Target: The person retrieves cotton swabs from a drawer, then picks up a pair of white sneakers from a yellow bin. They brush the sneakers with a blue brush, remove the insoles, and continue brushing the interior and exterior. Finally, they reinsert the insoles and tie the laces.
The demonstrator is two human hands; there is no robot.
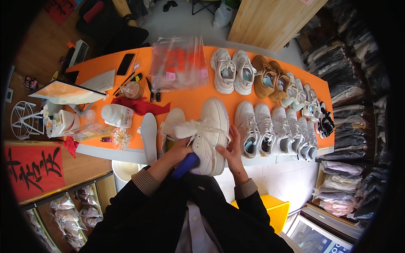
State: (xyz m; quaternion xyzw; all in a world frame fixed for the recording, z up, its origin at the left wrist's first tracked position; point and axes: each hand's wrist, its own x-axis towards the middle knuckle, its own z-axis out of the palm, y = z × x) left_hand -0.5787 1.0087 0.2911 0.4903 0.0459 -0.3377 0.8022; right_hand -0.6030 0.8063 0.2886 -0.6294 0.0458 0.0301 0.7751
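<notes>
A white lace-up sneaker (pixel 215 123) is held up over the near edge of the orange table (pixel 190 98), toe pointing away from me. My left hand (pixel 178 151) grips it at the opening and tongue, with a blue object (pixel 186 166), perhaps an insole, under my fingers at the heel end. My right hand (pixel 232 151) has its thumb on the shoe's side and its fingers along the sole edge. Another white shoe (pixel 174 118) stands on the table, partly hidden behind my left hand and the held shoe. A light grey insole (pixel 149 136) lies left of it.
Two rows of paired shoes stand at right, including white sneakers (pixel 248 126) and brown shoes (pixel 265 77). Clear plastic bags (pixel 177 63), a phone (pixel 125 64), a white bottle (pixel 118 116), cotton swabs (pixel 121 139) and a monitor (pixel 68 91) are farther left. A yellow bin (pixel 278 212) stands below at right.
</notes>
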